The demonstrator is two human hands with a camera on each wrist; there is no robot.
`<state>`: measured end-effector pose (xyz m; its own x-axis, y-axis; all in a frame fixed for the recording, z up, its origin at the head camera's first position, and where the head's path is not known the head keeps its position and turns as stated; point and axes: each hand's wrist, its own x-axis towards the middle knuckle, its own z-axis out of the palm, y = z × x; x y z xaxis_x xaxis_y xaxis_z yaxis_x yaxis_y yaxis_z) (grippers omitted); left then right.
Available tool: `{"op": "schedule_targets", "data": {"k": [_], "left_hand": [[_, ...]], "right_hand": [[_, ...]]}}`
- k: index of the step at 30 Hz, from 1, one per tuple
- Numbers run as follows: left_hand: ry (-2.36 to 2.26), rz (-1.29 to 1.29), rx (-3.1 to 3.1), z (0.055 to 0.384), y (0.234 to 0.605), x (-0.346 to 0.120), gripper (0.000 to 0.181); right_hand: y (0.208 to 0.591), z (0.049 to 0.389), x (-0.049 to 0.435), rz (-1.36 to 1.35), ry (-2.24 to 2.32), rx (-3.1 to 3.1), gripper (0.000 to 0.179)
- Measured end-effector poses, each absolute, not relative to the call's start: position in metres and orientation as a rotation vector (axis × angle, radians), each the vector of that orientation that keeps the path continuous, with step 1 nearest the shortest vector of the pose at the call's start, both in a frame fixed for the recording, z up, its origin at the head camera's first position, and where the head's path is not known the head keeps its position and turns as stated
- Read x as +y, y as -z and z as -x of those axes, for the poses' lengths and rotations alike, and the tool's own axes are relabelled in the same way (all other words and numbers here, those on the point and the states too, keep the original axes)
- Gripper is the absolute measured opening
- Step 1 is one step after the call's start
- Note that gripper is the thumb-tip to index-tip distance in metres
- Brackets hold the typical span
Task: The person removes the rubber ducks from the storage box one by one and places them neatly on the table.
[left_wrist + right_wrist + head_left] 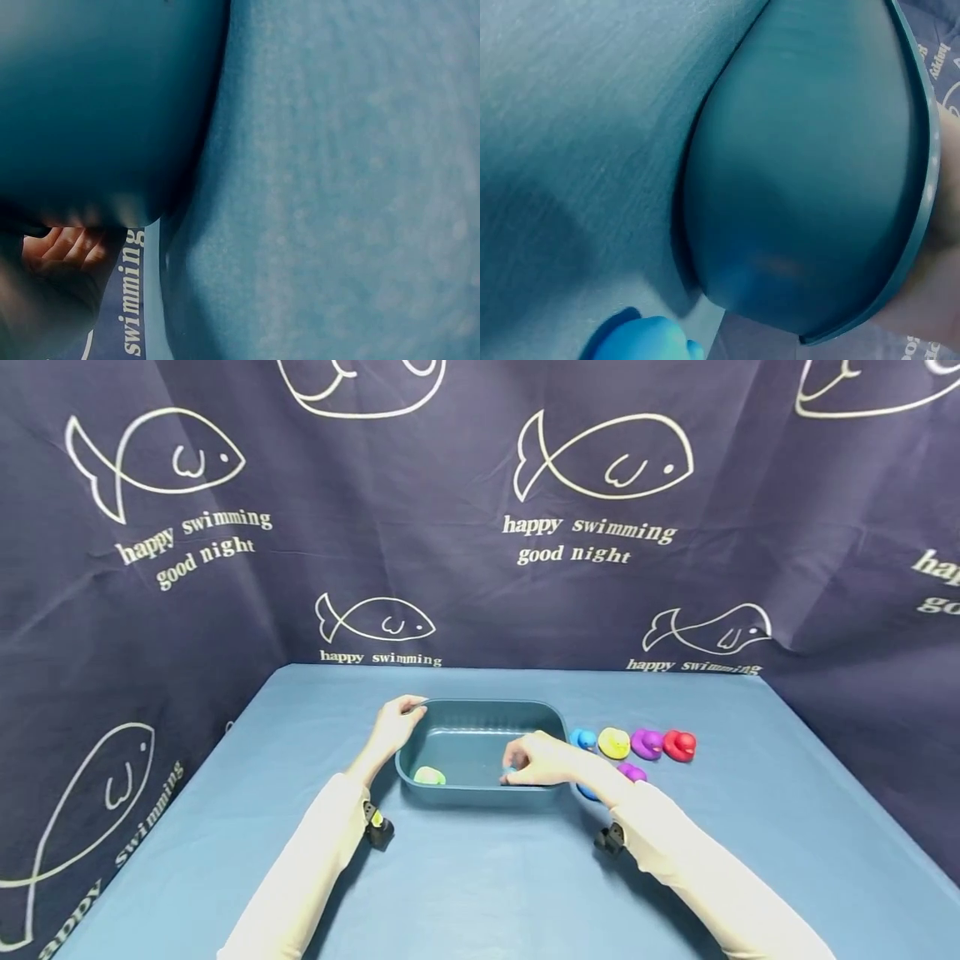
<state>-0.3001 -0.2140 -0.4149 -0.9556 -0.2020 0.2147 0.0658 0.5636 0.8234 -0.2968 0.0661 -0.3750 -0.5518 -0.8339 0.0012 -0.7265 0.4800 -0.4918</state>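
Observation:
A dark teal rectangular bin (480, 797) sits on the table. My left hand (395, 723) grips its far left corner; in the left wrist view that hand's fingers (75, 244) lie against the outer wall. Reaching over the near right rim, my right hand (542, 758) pinches a small blue rubber duck (509, 770), mostly covered by the fingers, low inside the bin. A pale green-and-yellow duck (429, 776) lies in the near left corner. The right wrist view shows the bin's outer wall (802, 172), with the hand largely hidden behind the rim.
Right of the bin stands a row of ducks: blue (583, 739), yellow (614, 743), purple (647, 744) and red (679, 745). Nearer, partly under my right forearm, are another purple duck (632, 772) and a blue duck (645, 341). A dark fish-print cloth (480, 568) hangs behind the table.

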Motion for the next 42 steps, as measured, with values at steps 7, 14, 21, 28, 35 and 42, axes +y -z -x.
{"op": "schedule_targets", "data": {"k": [7,14,21,28,35,42], "left_hand": [[1.341,-0.112,-2.525,0.297,0.413,-0.220,0.024],[1.351,-0.109,-2.531,0.298,0.413,-0.215,0.025],[1.358,-0.100,-2.521,0.299,0.415,-0.216,0.025],[1.369,-0.113,-2.537,0.298,0.415,-0.217,0.025],[1.369,-0.094,-2.530,0.300,0.414,-0.216,0.025],[1.380,-0.082,-2.525,0.297,0.413,-0.217,0.025]], "right_hand": [[0.378,0.301,0.062,1.454,0.797,2.449,0.018],[0.369,0.295,0.069,1.645,0.520,2.576,0.031],[0.369,0.291,0.069,1.557,0.545,2.591,0.035],[0.375,0.292,0.068,1.533,0.638,2.600,0.027],[0.375,0.292,0.069,1.567,0.624,2.608,0.028],[0.378,0.290,0.067,1.494,0.611,2.676,0.029]]}}
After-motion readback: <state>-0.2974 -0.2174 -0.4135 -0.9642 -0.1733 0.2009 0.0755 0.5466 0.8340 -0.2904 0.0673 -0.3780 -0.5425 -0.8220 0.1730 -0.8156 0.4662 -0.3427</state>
